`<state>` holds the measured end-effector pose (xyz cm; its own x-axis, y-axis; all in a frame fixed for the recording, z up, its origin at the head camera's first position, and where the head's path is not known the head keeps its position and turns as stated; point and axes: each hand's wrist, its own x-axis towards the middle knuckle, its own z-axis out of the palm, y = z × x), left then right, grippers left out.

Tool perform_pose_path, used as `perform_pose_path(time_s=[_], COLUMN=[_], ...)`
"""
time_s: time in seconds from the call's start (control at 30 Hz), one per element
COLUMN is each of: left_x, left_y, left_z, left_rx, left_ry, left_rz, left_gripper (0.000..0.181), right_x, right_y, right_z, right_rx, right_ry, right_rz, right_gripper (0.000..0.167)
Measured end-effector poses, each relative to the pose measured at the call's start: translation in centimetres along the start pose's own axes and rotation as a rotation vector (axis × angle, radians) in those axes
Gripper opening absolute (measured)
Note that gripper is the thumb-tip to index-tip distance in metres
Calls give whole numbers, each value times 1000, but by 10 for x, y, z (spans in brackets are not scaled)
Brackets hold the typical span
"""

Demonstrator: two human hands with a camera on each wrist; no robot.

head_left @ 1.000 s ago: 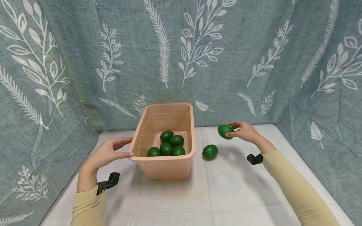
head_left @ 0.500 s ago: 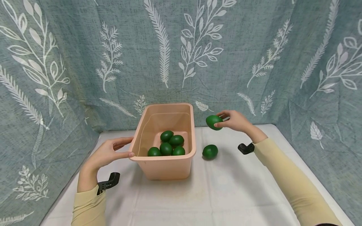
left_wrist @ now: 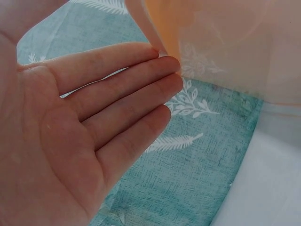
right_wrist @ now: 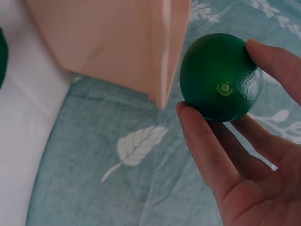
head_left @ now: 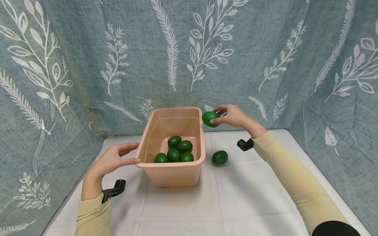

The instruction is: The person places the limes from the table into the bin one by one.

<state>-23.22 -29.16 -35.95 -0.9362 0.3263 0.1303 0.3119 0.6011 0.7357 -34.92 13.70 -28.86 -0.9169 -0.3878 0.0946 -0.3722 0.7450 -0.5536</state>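
Note:
My right hand point(head_left: 233, 115) pinches a green lime point(head_left: 210, 119) between thumb and fingers, up in the air beside the right rim of a peach-coloured plastic bin point(head_left: 174, 175). The stem scar of this lime point(right_wrist: 221, 77) faces the right wrist camera. Several more limes point(head_left: 174, 155) lie on the floor of the bin, mostly toward its near end. At the bin's left side is my left hand point(head_left: 110, 160), its thumb at the near left corner of the rim. In the left wrist view, straight fingers point(left_wrist: 127, 106) reach the bin's edge and hold nothing.
One loose lime point(head_left: 220, 158) rests on the white tablecloth point(head_left: 183, 209), right of the bin. A blue-green leaf-patterned curtain point(head_left: 141, 65) hangs behind and along both sides. Something dark and round point(head_left: 335, 228) shows at the bottom right edge.
My right hand has carried the lime left and upward, from over the right part of the table to beside the bin's rim. The left hand and the bin have stayed put.

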Motion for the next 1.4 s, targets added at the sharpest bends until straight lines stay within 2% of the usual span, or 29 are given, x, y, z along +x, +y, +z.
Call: perform_pose_path(time_s=[0.2, 0.5, 1.07, 1.4], left_x=[0, 1, 0, 2], left_y=[0, -1, 0, -2], left_z=[-1, 0, -1, -2], left_rx=[0, -6, -16, -9], left_ry=[-1, -1, -1, -7], left_rz=[0, -1, -13, -11], left_gripper=[68, 68, 70, 70], right_x=[10, 24, 46, 49], right_y=[-18, -35, -67, -78], right_z=[2, 11, 36, 43], right_rx=[16, 32, 46, 35], right_ry=[-20, -54, -126, -96], right_rz=[6, -37, -49, -124], right_gripper=[60, 57, 60, 44])
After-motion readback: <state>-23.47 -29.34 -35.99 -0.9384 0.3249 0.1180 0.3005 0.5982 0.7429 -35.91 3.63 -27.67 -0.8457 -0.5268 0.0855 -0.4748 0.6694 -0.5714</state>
